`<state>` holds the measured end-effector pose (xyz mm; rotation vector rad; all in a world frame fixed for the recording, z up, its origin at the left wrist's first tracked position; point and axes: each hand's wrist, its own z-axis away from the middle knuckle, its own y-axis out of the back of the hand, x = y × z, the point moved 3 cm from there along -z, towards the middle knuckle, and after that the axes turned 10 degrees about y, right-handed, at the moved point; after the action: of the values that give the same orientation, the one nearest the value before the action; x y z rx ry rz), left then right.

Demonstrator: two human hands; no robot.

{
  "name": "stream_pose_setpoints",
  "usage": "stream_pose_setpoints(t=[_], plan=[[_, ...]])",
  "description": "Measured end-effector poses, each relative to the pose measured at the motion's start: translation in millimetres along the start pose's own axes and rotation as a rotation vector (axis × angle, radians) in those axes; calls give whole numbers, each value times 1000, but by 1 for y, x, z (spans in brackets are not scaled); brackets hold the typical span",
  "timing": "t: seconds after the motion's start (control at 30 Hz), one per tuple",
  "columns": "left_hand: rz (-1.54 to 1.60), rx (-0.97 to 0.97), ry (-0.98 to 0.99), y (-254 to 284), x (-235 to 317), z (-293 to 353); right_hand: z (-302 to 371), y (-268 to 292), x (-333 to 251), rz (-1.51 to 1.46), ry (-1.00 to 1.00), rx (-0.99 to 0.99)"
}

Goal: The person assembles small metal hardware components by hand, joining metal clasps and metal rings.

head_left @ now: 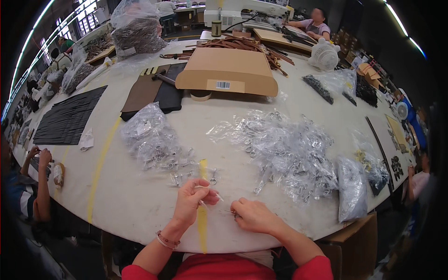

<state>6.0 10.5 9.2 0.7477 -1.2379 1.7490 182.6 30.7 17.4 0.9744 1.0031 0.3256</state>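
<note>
My left hand (190, 201) is raised a little above the near edge of the table, fingers closed on a thin, clear piece of plastic wrap (203, 203). To its right, my right hand (255, 215) has its fingers curled round a small metal piece (230, 211), whose thin end pokes out toward the left hand. Just beyond the hands lie several loose metal swivel clasps (213, 176). Farther right spreads a wide pile of metal clasps in clear plastic bags (284, 149). A smaller heap of clear bags (150, 128) with metal clasps stands at the left.
An open cardboard box (228, 70) stands at the back, near brown straps (233, 43) and a hammer (164, 78). Black strips (70, 116) lie at the left, a full plastic bag (352, 189) at the right. Other people (41, 186) sit along the table. Yellow tape (202, 228) marks the cloth.
</note>
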Motion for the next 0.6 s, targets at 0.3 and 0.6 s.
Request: stream_pose_setpoints(t=[0.3,0.6], plan=[[195,-49,258,-4,-17,2,35,20,-9,-769,84,647],[295,-115,297,-20,-21,8,33,22,-19,-566,236,841]])
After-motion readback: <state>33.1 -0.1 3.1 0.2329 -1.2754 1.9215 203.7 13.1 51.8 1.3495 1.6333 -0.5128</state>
